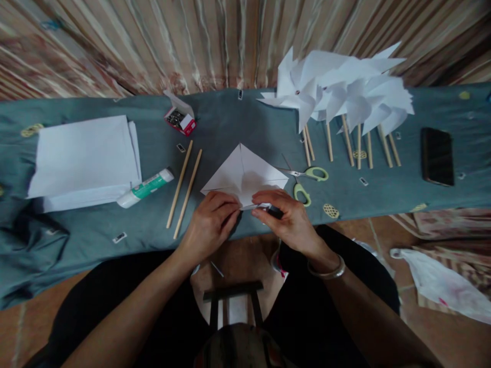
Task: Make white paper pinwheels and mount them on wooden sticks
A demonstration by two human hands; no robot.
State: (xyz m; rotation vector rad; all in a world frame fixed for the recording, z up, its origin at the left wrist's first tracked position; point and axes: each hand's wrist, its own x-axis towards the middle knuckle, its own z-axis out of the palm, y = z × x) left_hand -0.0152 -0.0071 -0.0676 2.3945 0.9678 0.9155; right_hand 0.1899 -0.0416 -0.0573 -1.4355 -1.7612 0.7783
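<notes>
A white square sheet of paper [241, 174], turned like a diamond, lies at the table's near edge. Lines or slits run from its corners toward the middle. My left hand [213, 220] pinches its near left part, thumb and fingers pressed together. My right hand [286, 214] grips the near right part between thumb and forefinger, where the paper curls up a little. The near corner is mostly hidden by my fingers. Just right of the paper rest green-handled scissors [307, 176], blades partly beside its right corner.
Two wooden sticks [184, 189], a glue stick [148, 187], a paper stack [82, 158] and a red box of small metal pieces [180, 120] lie left. Paper pinwheels [345, 94] on sticks and a black phone [437, 156] lie right. A curtain [215, 46] hangs behind the table.
</notes>
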